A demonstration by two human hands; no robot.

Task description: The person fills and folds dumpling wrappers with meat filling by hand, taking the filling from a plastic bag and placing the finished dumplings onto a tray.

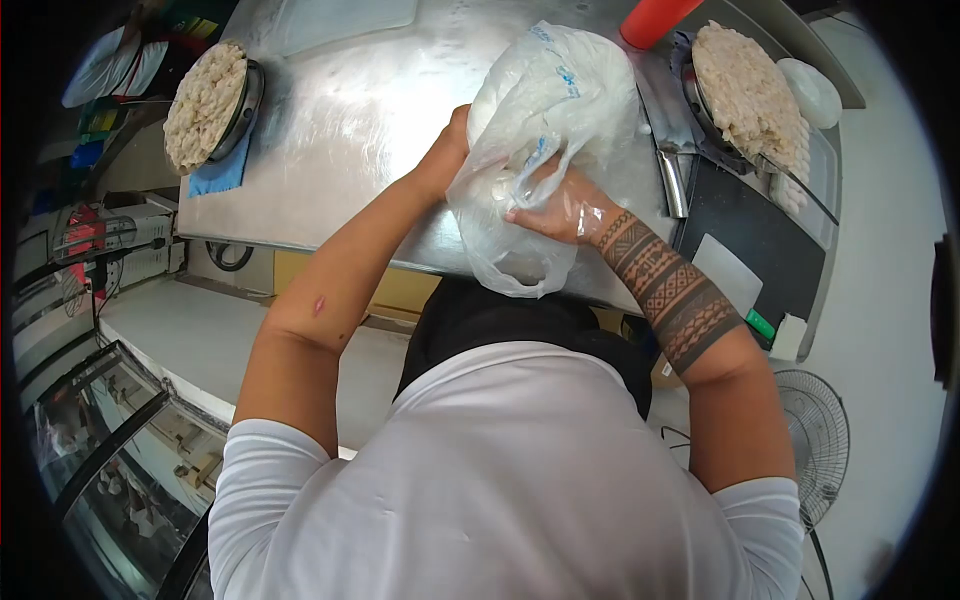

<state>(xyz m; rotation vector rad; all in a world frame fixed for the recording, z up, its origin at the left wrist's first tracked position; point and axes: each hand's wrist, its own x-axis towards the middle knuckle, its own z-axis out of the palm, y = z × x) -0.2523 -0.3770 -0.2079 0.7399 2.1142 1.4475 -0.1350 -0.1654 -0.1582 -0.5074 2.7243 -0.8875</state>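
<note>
A clear plastic bag point(620, 95) with blue print stands bulging on the metal table, a white mass filling its upper part. Along the bag's left side rests my left hand point(460, 135); its fingers disappear behind the plastic. My right hand point(562, 208) is at the bag's loose mouth, partly covered by the film, with the thumb pointing left and the fingers bent inward. Whitish material shows through the film beside that thumb. What the right fingers grip is hidden. The bag's lower handle loop hangs over the table's front edge.
On the steel table point(330, 170), a heaped pan of pale, lumpy food point(205, 108) sits at left; a similar heap point(745, 85) is at right. A cleaver point(672, 185), a red container point(655, 20) and a black board point(770, 225) lie right. A fan point(815, 440) stands lower right.
</note>
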